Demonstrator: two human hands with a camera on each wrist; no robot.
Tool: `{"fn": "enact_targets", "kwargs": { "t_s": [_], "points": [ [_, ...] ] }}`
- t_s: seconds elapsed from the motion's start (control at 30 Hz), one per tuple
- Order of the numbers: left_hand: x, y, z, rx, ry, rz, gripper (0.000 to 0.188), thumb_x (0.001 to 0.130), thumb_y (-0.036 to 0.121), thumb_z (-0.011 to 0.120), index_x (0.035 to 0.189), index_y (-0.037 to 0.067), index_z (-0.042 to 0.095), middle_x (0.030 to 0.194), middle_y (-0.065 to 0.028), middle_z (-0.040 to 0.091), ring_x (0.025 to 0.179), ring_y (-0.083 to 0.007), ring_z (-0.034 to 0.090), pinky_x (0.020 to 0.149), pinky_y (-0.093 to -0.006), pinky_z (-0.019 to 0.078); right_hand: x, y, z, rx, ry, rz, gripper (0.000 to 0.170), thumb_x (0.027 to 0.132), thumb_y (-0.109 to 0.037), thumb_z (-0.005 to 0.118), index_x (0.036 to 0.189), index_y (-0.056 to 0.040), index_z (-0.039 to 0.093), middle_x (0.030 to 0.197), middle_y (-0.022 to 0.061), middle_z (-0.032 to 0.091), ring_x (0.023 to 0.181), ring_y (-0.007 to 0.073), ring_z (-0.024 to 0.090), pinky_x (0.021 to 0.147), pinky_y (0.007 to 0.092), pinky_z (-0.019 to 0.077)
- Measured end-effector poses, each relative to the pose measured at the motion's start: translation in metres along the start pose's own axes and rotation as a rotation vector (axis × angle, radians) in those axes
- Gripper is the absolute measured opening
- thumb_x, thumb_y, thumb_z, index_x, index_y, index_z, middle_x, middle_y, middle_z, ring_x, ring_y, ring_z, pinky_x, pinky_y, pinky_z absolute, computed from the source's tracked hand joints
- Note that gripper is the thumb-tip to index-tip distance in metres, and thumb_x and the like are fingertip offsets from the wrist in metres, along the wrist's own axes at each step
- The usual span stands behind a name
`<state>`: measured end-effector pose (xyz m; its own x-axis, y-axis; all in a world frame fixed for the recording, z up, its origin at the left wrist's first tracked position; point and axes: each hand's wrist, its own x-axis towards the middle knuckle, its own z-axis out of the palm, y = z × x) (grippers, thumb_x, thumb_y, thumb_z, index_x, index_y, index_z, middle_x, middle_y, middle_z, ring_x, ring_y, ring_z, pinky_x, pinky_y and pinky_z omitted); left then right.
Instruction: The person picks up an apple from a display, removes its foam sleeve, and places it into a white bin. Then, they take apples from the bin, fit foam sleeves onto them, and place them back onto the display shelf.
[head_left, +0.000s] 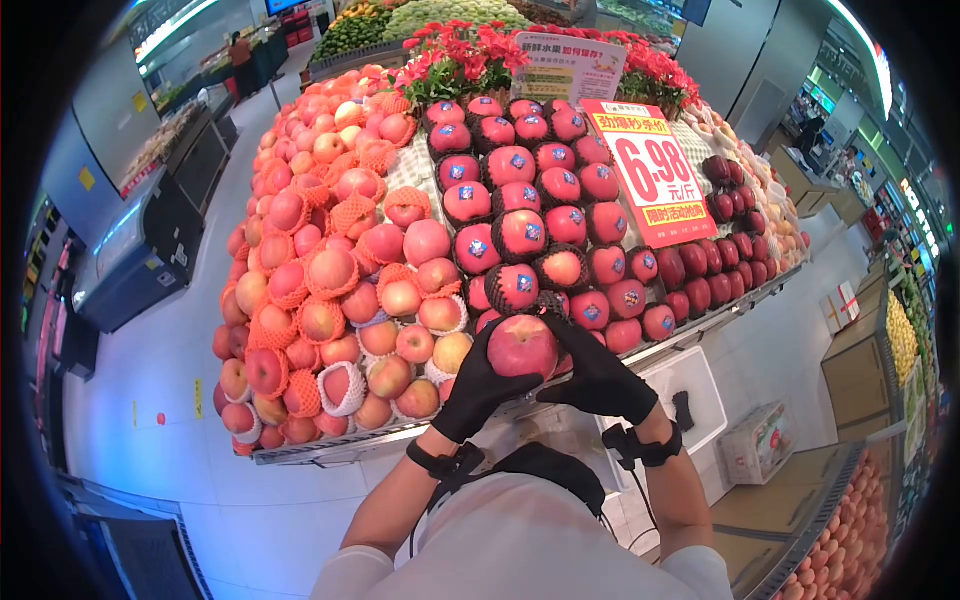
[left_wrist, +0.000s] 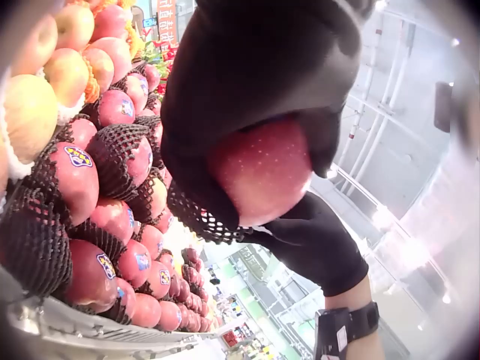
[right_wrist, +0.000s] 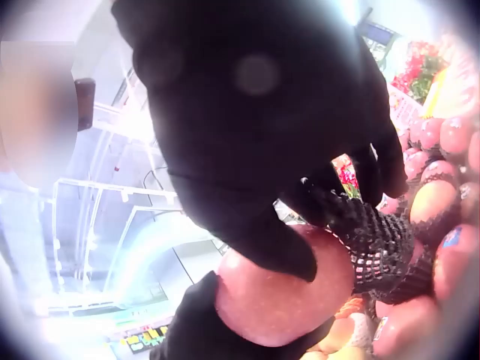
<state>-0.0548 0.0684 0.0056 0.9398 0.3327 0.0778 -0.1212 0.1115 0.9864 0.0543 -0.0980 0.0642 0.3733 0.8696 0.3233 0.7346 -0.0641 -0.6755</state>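
Note:
A large red apple (head_left: 522, 346) is in front of my body, at the near edge of the display. My black-gloved left hand (head_left: 478, 395) grips it, fingers wrapped around its side, as the left wrist view also shows. My black-gloved right hand (head_left: 605, 380) comes in from the other side, its thumb lying across the apple in the right wrist view. Against the apple's far end, the fingers of that hand hold a black foam net sleeve (right_wrist: 375, 244). The netting covers only that end; most of the apple's skin is bare.
Stickered apples (head_left: 522, 232) in black nets stand in rows beyond my hands. Loose apples (head_left: 330, 270) with pink and white nets are heaped at left. A red price sign (head_left: 655, 175) and darker red fruit (head_left: 705, 290) are at right. Below the rack sits a white bin (head_left: 700, 385).

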Motion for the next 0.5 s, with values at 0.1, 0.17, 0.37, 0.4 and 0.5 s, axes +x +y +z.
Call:
{"fn": "enact_targets", "kwargs": {
  "t_s": [0.1, 0.17, 0.37, 0.4, 0.5],
  "points": [
    [0.000, -0.006, 0.008, 0.071, 0.073, 0.013, 0.090, 0.073, 0.018, 0.082, 0.148, 0.005, 0.034, 0.140, -0.0102, 0.047, 0.127, -0.0211, 0.048, 0.106, -0.0350, 0.0425, 0.001, 0.014, 0.020, 0.067, 0.067, 0.090, 0.099, 0.068, -0.022, 0.089, 0.147, -0.0031, 0.032, 0.144, 0.0179, 0.043, 0.131, 0.0314, 0.047, 0.110, 0.0417, 0.0382],
    [-0.001, -0.003, 0.011, -0.012, 0.098, -0.073, 0.081, 0.079, 0.018, 0.077, 0.147, 0.006, 0.035, 0.139, -0.0108, 0.048, 0.125, -0.0203, 0.050, 0.103, -0.0335, 0.0445, 0.004, 0.018, 0.027, 0.204, 0.107, 0.152, 0.101, 0.066, -0.024, 0.090, 0.146, -0.0034, 0.033, 0.144, 0.0164, 0.043, 0.131, 0.0292, 0.047, 0.110, 0.0414, 0.0386],
    [0.013, -0.016, -0.008, -0.287, 0.034, -0.061, 0.055, 0.091, 0.015, 0.064, 0.142, 0.006, 0.044, 0.132, -0.0096, 0.054, 0.115, -0.0172, 0.056, 0.092, -0.0298, 0.0499, 0.001, 0.025, 0.017, 0.558, 0.170, 0.330, 0.085, 0.073, -0.022, 0.084, 0.143, -0.0024, 0.039, 0.137, 0.0125, 0.051, 0.128, 0.0235, 0.050, 0.106, 0.0373, 0.0428],
    [0.019, -0.026, -0.012, -0.146, 0.050, 0.021, 0.054, 0.090, 0.013, 0.064, 0.141, 0.007, 0.045, 0.129, -0.0088, 0.055, 0.113, -0.0167, 0.057, 0.090, -0.0298, 0.0506, -0.009, 0.046, 0.022, 0.637, 0.188, 0.360, 0.081, 0.076, -0.021, 0.081, 0.143, -0.0020, 0.039, 0.135, 0.0122, 0.052, 0.127, 0.0233, 0.051, 0.105, 0.0368, 0.0431],
    [0.021, -0.026, -0.008, 0.186, 0.163, 0.024, 0.052, 0.086, 0.006, 0.065, 0.135, 0.007, 0.050, 0.119, -0.0066, 0.060, 0.103, -0.0147, 0.060, 0.084, -0.0295, 0.0522, -0.023, 0.062, 0.037, 1.011, 0.237, 0.383, 0.070, 0.084, -0.023, 0.072, 0.143, -0.0010, 0.040, 0.134, 0.0113, 0.054, 0.125, 0.0229, 0.052, 0.105, 0.0367, 0.0437]
  ]
}}
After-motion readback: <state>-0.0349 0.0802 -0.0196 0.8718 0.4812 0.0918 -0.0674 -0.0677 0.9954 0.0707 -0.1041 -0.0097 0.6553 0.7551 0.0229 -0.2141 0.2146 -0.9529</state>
